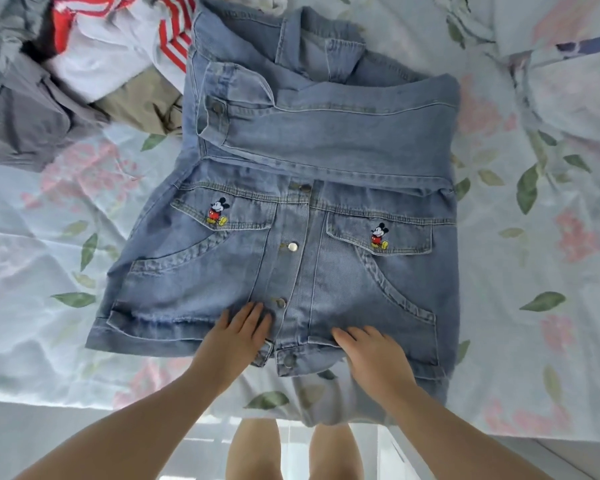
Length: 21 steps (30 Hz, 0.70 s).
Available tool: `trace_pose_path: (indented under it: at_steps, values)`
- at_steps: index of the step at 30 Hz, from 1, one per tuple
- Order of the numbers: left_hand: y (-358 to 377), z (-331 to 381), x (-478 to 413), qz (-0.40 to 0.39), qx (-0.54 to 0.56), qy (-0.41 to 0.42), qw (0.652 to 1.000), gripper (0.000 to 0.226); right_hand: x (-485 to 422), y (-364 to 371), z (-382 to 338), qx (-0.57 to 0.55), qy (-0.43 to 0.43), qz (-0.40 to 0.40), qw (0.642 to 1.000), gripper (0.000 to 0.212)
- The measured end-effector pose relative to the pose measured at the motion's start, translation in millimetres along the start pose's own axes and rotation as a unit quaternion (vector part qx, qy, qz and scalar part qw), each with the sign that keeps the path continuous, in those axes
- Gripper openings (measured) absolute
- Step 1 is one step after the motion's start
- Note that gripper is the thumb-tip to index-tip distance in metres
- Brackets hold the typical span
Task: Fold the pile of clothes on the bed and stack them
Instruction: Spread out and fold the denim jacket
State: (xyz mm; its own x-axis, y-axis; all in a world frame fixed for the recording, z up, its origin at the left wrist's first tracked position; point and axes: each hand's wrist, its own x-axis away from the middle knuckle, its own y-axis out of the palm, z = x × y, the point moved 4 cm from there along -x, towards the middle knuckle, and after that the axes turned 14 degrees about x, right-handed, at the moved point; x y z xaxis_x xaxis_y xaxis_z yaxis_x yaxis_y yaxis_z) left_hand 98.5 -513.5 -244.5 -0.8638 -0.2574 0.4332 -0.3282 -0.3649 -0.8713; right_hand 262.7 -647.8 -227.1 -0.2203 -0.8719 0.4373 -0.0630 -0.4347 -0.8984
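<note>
Head camera looks down on a denim jacket [343,140] that lies flat on the bed [534,271], button side up. Its hem is at the near edge, and a sleeve is folded across the chest. The left hand [238,336] and the right hand [368,351] press on the hem with straight fingers, gripping nothing. A pile of clothes [94,64] lies at the far left corner.

A pale floral sheet [534,271], pink blooms and green leaves, lies rumpled above light floor [294,455].
</note>
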Motion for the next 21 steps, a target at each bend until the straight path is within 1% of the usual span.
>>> trace_pose_path:
  at_steps: [2,3,5,8,11,13,14,16,17,18,20,21]
  values:
    - [-4.2,-2.3,-5.9,-0.009,0.004,-0.003,1.000,0.065,-2.8,2.1,2.4,0.004,-0.017,-0.029,0.999,0.053]
    - [-7.0,-3.8,-8.8,-0.026,0.009,-0.005,1.000,0.063,-4.9,4.0,3.9,-0.009,-0.025,-0.046,0.999,0.049]
    - [-11.9,-6.9,-12.5,-0.070,0.039,-0.013,0.997,0.060,-6.5,8.0,8.9,-0.041,-0.021,-0.083,0.996,0.046]
    - [-17.8,-12.0,-12.6,-0.141,0.102,-0.052,0.983,0.063,-3.5,-0.5,13.2,-0.069,-0.010,-0.092,0.993,0.041]
    - [-39.6,-5.0,-17.2,-0.215,0.146,-0.074,0.963,0.060,1.7,-15.1,22.0,-0.093,-0.025,-0.158,0.983,0.026]
    - [-56.9,2.0,-21.2,-0.274,0.197,-0.080,0.938,0.049,0.0,-30.6,30.8,-0.115,-0.056,-0.244,0.961,0.021]
    - [-66.2,7.5,-23.0,-0.306,0.218,-0.079,0.923,0.041,-0.8,-39.2,35.1,-0.123,-0.077,-0.291,0.946,0.022]
    - [-83.7,19.6,-25.6,-0.382,0.232,-0.094,0.890,0.023,-0.2,-56.8,39.9,-0.111,-0.118,-0.375,0.913,0.028]
    - [-91.6,25.7,-25.9,-0.418,0.221,-0.106,0.875,0.017,1.6,-65.6,39.5,-0.094,-0.141,-0.405,0.898,0.027]
    - [-99.1,31.2,-26.4,-0.449,0.200,-0.112,0.864,0.017,3.8,-72.7,36.9,-0.075,-0.165,-0.428,0.885,0.026]
    - [-111.3,39.8,-28.4,-0.502,0.154,-0.110,0.844,0.028,9.2,-81.2,31.3,-0.051,-0.201,-0.460,0.864,0.029]
    - [-116.2,41.6,-30.7,-0.522,0.138,-0.108,0.835,0.031,10.6,-84.7,31.2,-0.048,-0.207,-0.472,0.856,0.032]
